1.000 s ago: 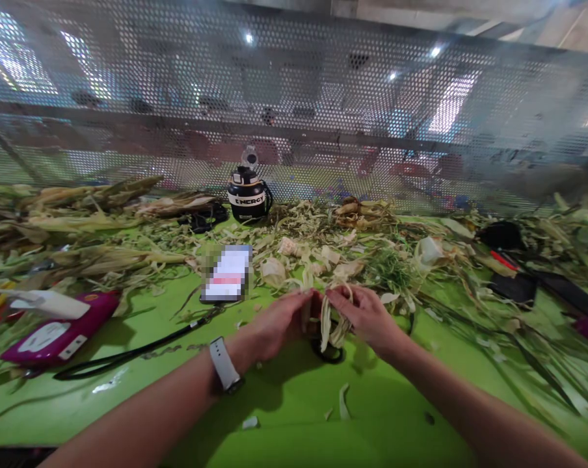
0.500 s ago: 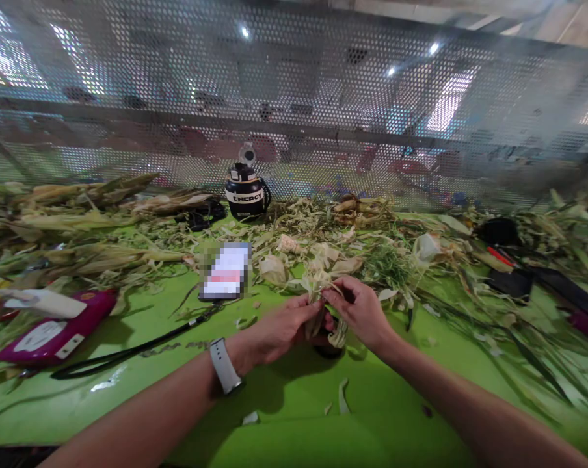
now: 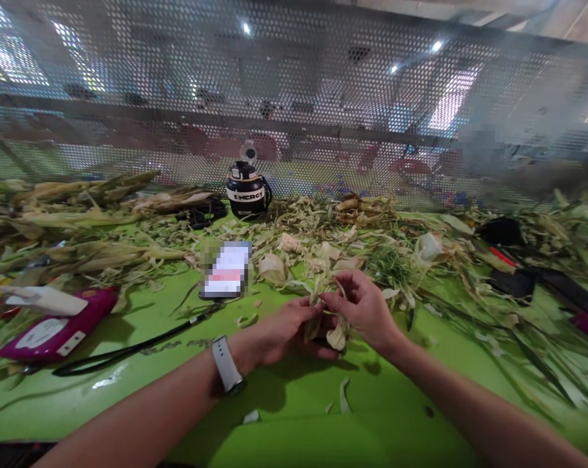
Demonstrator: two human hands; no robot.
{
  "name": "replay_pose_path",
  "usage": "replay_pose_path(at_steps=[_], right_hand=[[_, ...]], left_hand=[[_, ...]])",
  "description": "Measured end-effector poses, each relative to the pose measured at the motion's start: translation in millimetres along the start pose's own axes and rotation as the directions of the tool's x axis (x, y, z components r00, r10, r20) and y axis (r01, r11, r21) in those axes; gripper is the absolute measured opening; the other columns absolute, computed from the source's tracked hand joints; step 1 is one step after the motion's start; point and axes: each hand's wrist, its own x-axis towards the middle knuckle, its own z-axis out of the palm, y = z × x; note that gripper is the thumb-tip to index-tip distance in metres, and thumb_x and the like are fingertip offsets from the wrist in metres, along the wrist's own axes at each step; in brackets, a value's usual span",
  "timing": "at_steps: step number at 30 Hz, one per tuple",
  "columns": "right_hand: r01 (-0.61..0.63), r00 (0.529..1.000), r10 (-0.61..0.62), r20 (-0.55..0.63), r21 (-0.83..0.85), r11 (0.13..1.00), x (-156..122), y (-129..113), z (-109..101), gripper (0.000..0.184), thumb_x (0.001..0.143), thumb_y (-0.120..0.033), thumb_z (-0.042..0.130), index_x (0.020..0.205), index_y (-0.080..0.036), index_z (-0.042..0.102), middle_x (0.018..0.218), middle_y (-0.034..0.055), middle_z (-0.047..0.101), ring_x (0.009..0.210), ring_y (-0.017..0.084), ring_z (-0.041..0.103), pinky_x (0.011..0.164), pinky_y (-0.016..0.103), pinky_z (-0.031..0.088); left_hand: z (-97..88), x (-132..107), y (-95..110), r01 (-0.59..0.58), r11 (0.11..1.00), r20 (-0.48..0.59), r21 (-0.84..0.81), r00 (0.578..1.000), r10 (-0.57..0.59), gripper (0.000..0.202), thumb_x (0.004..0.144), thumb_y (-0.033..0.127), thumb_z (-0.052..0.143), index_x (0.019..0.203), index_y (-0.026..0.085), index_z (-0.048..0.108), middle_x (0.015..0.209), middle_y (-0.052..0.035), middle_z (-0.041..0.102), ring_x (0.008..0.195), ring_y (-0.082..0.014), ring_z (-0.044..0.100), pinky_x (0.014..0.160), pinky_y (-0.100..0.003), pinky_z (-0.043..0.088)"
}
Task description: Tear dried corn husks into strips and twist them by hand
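Cornhusk strips (image 3: 337, 336) are held in a small bundle above the near part of the green bench (image 3: 284, 442), between the two hands. The bundle is gripped by the curled fingers of the left hand (image 3: 294, 325), partly hidden from view; near its top, a strip is pinched between thumb and forefinger of the right hand (image 3: 365, 305). Apparently thin and dry, the strip could be torn if pulled too hard. Were the left grip slackened, the bundle could be splayed and strips lost among the husk scraps (image 3: 306, 216) beyond.
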Motion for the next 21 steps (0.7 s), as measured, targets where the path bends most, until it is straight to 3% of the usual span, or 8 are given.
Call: replay_pose_path(at_steps=[3, 7, 13, 21], right_hand=[[0.169, 0.983, -0.181, -0.038, -0.215, 0.962, -6, -1, 4, 0.016, 0.081, -0.032, 0.062, 0.087, -0.02, 0.055, 0.068, -0.0019, 0.052, 0.058, 0.011, 0.048, 0.053, 0.023, 0.04], [0.36, 0.92, -0.392, 0.024, -0.454, 0.815, -7, 0, 5, 0.01, 0.085, -0.026, 0.055, 0.093, -0.021, 0.058, 0.086, 0.0041, 0.06, 0.075, 0.016, 0.056, 0.066, 0.027, 0.044], [0.348, 0.921, -0.386, 0.058, -0.572, 0.743, -5, 3, 5, 0.013, 0.088, -0.025, 0.049, 0.094, -0.022, 0.059, 0.085, 0.0045, 0.062, 0.074, 0.017, 0.059, 0.066, 0.027, 0.045], [0.317, 0.941, -0.333, 0.065, -0.518, 0.794, -2, 6, 6, 0.012, 0.086, -0.023, 0.051, 0.095, -0.021, 0.059, 0.09, 0.0051, 0.062, 0.075, 0.017, 0.061, 0.068, 0.027, 0.046]], left_hand=[[1.1, -2, 0, 0.044, 0.999, 0.077, -0.005, 0.996, -0.043, 0.012, 0.084, 0.027, 0.055, 0.092, 0.019, 0.059, 0.086, -0.0037, 0.065, 0.08, -0.0209, 0.064, 0.071, -0.04, 0.051], [2.7, -3, -2, 0.059, 0.998, 0.098, -0.021, 0.994, -0.057, 0.015, 0.085, 0.023, 0.05, 0.092, 0.018, 0.062, 0.086, -0.0044, 0.066, 0.082, -0.0226, 0.065, 0.067, -0.037, 0.05], [4.8, -1, -9, 0.044, 0.999, 0.033, 0.007, 0.998, -0.045, 0.013, 0.084, 0.019, 0.051, 0.08, 0.018, 0.064, 0.07, 0.001, 0.063, 0.065, -0.0123, 0.06, 0.062, -0.026, 0.044], [4.7, 0, -11, 0.013, 0.999, 0.005, 0.048, 1.0, -0.013, 0.004, 0.076, 0.016, 0.061, 0.077, 0.017, 0.065, 0.071, 0.0007, 0.062, 0.071, -0.0126, 0.056, 0.078, -0.027, 0.041]])
